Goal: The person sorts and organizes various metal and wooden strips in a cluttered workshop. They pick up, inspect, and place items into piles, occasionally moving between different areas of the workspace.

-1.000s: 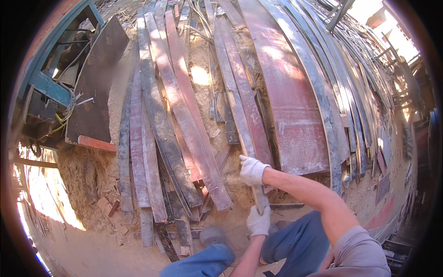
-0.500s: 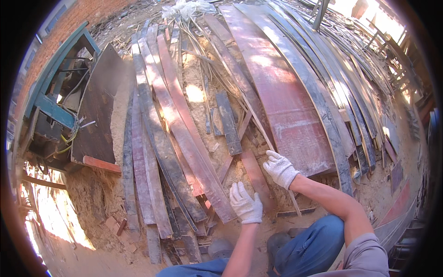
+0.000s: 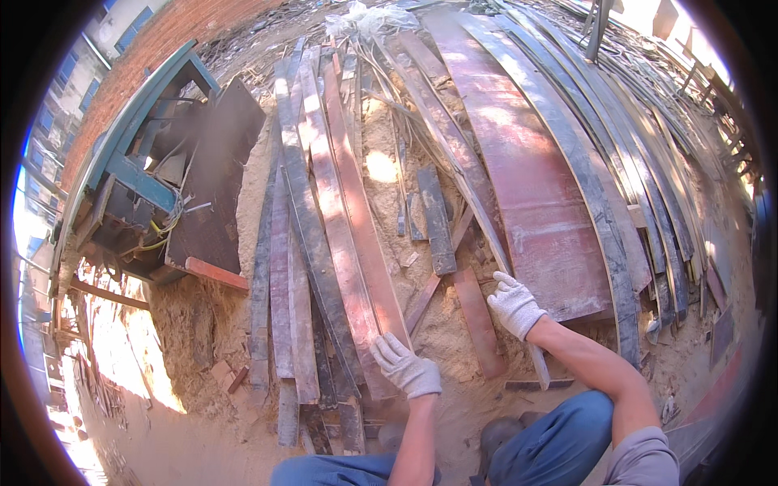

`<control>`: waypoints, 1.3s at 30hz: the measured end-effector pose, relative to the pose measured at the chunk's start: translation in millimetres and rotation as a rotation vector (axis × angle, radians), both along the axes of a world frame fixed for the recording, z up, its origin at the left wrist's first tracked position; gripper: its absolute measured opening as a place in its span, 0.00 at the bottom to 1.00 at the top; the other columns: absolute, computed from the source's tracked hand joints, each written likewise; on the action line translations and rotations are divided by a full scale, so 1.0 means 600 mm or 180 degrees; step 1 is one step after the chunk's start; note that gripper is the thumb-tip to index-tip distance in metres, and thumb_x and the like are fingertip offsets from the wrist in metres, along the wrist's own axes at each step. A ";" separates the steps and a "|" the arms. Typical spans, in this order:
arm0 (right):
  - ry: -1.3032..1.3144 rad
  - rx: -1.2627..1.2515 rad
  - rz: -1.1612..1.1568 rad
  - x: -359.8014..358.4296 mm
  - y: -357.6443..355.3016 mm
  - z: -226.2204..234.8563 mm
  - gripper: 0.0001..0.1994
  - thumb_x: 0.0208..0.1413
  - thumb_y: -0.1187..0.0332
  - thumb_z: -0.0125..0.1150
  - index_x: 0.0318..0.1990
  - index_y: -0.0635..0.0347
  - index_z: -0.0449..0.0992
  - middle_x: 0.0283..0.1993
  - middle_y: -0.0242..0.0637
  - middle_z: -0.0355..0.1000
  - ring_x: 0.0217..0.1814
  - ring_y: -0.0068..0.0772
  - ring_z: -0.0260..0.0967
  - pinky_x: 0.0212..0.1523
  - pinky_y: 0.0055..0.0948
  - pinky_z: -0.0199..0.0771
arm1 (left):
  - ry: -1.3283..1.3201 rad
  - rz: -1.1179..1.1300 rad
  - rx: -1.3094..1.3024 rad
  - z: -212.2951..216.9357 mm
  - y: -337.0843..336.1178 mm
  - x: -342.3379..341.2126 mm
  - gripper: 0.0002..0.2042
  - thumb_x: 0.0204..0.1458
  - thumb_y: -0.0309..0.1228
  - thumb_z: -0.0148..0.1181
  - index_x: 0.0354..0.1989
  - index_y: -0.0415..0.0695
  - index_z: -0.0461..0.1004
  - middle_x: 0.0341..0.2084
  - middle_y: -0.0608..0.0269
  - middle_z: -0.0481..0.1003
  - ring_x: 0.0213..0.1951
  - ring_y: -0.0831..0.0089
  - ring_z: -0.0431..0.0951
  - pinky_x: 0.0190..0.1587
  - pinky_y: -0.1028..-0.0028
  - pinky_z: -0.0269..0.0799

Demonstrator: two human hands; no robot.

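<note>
The gloved fingers of the left hand [image 3: 405, 366] are curled down over the near end of a long reddish plank [image 3: 356, 219], which is gripped there at the front of a fan of weathered boards [image 3: 292, 267]. The right hand [image 3: 513, 304] is laid with its fingers loosely spread, not clenched, on a thin grey strip [image 3: 478, 219] that runs past the short brown board [image 3: 478, 320]; whether the strip is pinched or only pressed cannot be told.

Half a second ago both hands were held close together around the short brown board. Now they are set well apart: the left has been shifted leftward onto the reddish plank, and the right outward to the strip, just beside the wide red sheet [image 3: 527, 186]. The short brown board is released and is left lying flat on the sawdust [image 3: 381, 170] between the two hands. By this the work is judged to have passed from the short piece to the longer timber; no lifting is shown yet, since the plank lies flat among its neighbours.

Farther out, a dark panel [image 3: 215, 178] is leaned against a teal metal frame [image 3: 138, 162] at the left, below a brick wall [image 3: 154, 49].
</note>
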State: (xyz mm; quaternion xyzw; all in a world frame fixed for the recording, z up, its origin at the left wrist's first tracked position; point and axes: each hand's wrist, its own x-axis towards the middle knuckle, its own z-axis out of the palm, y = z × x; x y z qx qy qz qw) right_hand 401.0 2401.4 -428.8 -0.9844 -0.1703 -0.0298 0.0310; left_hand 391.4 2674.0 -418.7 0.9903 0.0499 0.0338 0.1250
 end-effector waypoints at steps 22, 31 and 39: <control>0.2888 0.4853 -0.2421 0.115 0.356 -0.008 0.44 0.64 0.37 0.58 0.68 0.76 0.65 0.67 0.53 0.71 0.68 0.47 0.70 0.67 0.40 0.70 | 0.0846 0.0616 -0.2090 -0.011 0.167 0.060 0.46 0.53 0.57 0.70 0.70 0.33 0.63 0.57 0.41 0.77 0.59 0.51 0.78 0.60 0.59 0.71; 0.3956 0.7193 -0.1676 0.080 0.254 -0.041 0.30 0.68 0.39 0.55 0.58 0.59 0.75 0.49 0.41 0.78 0.46 0.35 0.77 0.51 0.36 0.81 | 0.0622 -0.0461 -0.1751 0.046 0.051 0.066 0.33 0.53 0.57 0.70 0.57 0.43 0.77 0.56 0.48 0.74 0.61 0.50 0.69 0.66 0.55 0.64; 0.2914 0.4074 -0.2084 0.085 0.339 -0.002 0.55 0.49 0.31 0.68 0.68 0.77 0.63 0.67 0.63 0.69 0.72 0.53 0.67 0.66 0.43 0.70 | 0.0808 0.1138 -0.1110 -0.006 0.213 0.068 0.49 0.57 0.73 0.50 0.72 0.40 0.62 0.67 0.33 0.63 0.69 0.38 0.61 0.71 0.49 0.57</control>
